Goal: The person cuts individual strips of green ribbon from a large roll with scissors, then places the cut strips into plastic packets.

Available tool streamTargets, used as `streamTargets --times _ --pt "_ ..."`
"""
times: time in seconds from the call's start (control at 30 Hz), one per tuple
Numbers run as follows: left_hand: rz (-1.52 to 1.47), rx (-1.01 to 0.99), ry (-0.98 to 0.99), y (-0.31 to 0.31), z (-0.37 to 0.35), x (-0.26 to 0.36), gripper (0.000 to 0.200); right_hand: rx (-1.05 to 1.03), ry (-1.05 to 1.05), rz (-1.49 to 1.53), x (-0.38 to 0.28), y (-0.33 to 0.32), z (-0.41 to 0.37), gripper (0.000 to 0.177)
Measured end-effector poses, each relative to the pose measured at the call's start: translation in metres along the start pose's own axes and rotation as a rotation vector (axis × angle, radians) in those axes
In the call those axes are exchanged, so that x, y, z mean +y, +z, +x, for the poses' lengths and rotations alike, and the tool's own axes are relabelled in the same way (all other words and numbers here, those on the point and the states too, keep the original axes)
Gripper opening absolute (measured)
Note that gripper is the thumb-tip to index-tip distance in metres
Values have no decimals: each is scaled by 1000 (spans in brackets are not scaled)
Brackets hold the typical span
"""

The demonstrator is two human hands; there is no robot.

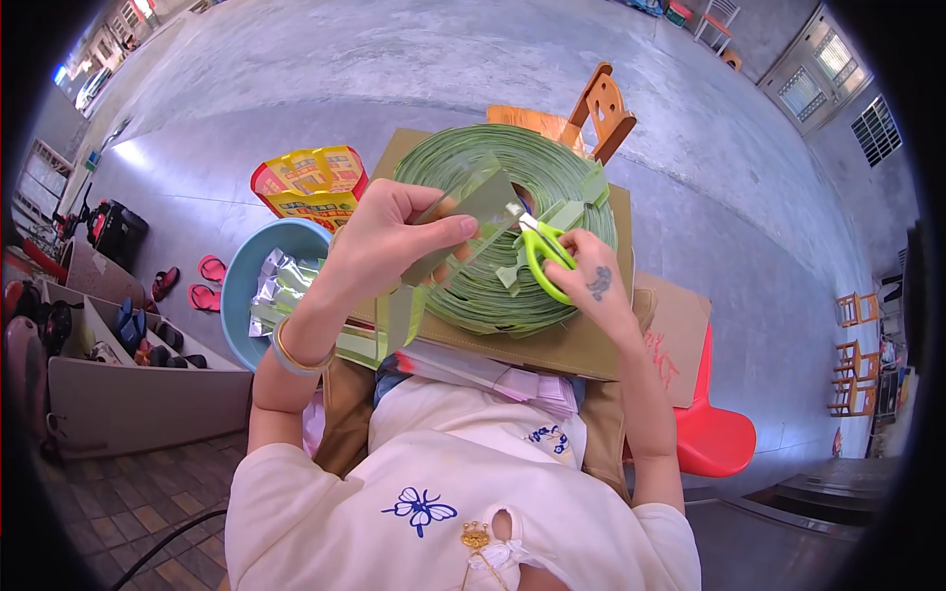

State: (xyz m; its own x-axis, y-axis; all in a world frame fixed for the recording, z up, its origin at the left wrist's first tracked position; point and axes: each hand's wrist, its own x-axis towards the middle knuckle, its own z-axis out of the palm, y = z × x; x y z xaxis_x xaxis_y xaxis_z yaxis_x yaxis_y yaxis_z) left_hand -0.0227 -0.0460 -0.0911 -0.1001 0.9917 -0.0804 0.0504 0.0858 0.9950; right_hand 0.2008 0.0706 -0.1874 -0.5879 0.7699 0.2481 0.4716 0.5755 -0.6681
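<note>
My left hand (409, 231) is closed on a green plastic strip (490, 192), thumb on top, with a length of it hanging below the wrist. In my right hand (591, 281) is a pair of scissors (544, 266) with lime-green handles, its fingers in the loops. The blades point up and left, right at the strip's edge. Beneath both hands lies a large flat coil of green strip (473, 305), with some cut pieces (567, 215) on it. The coil rests on a brown box (623, 231) over my lap.
At left stands a blue basin (235, 281) holding silvery green packets (284, 286). Behind it is a yellow and red bag (310, 179). A wooden chair (599, 113) is beyond the coil. A red chair (719, 440) stands at right by a cardboard sheet (685, 330). A shoe rack (148, 404) is at far left.
</note>
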Motion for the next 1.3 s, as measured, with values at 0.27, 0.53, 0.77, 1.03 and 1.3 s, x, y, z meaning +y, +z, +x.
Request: streamTargets --times 0.27,0.53,0.77,1.03,1.3 --pt "-9 24 24 -6 -1 3 18 -296 363 1056 -32 -19 -65 71" --pt "13 12 33 -10 -3 2 18 -489 491 818 -50 -13 -80 81" --pt "3 -4 26 -11 -4 1 17 -422 262 720 -45 -6 -81 79" --pt "10 -5 32 -7 -6 4 17 -434 448 783 -55 -6 -77 75" --pt "12 -14 18 -8 -6 3 17 -428 548 841 -55 -8 -76 73"
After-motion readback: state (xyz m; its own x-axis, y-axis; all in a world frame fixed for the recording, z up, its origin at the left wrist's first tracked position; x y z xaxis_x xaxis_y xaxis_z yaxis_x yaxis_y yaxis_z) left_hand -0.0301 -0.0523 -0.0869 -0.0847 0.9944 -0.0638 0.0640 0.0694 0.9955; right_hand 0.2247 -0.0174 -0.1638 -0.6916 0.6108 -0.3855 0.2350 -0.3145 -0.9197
